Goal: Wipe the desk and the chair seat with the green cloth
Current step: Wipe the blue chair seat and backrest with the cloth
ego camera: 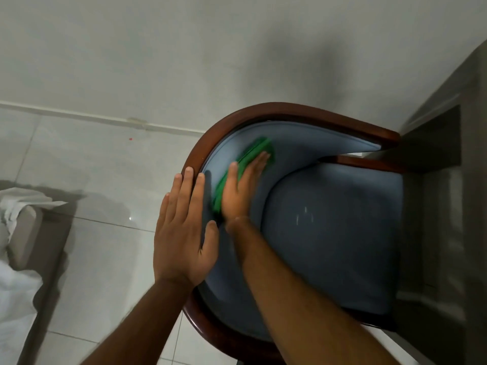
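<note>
A chair with a dark wooden frame (263,109) and a blue padded seat (334,233) stands below me, pushed toward the desk (448,159) at the right. The green cloth (253,154) lies against the inside of the curved blue backrest (297,151). My right hand (241,189) presses flat on the cloth, fingers straight and blurred by motion. My left hand (184,227) rests on the wooden top rail of the backrest, fingers spread and thumb hooked over the inner side.
A white wall (184,48) rises behind the chair, meeting a pale tiled floor (92,167). At the left edge stands a beige piece of furniture (29,233) with white fabric (15,306) over it.
</note>
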The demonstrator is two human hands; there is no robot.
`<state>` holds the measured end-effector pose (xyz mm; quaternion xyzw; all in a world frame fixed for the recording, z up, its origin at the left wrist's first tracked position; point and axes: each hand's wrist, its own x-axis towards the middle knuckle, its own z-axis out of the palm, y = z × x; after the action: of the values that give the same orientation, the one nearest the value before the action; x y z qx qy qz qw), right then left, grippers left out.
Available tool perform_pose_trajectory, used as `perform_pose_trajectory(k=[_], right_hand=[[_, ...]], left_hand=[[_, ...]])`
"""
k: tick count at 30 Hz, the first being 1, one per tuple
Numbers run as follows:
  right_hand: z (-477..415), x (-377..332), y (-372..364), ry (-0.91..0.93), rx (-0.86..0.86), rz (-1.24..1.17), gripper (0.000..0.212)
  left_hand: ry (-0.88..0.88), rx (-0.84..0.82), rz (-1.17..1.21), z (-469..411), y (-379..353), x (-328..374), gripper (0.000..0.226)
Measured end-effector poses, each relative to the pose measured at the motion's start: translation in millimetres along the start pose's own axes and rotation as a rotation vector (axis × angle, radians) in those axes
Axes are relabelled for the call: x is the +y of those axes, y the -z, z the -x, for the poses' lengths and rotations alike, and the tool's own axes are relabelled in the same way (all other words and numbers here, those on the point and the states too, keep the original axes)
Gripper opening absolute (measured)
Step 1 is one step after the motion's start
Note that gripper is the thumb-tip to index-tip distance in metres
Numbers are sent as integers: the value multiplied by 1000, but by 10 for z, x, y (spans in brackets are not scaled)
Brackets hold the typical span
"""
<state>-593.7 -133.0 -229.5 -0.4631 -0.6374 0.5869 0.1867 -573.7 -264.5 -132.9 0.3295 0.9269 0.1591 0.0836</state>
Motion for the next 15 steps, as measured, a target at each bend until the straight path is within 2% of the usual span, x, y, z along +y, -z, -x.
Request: perform_pose_trajectory(k=[4, 7, 9, 11, 15], right_hand=[[-761, 3, 93, -244, 438, -227, 75], [-1170, 142, 248, -428, 610, -537, 72], [-1222, 204, 269, -462, 592, -631, 72], [-1084, 252, 232, -449, 507, -609, 71], [-718, 342, 121, -420, 297, -335, 67]], left_hand=[[-1, 11, -1, -1, -18, 6, 88], [5, 12, 8, 4, -31, -8, 89], [-3, 13, 8, 1, -30, -37, 90], [-16, 13, -1, 6, -33, -49, 91], [-9, -2, -21, -6, -30, -20, 92]])
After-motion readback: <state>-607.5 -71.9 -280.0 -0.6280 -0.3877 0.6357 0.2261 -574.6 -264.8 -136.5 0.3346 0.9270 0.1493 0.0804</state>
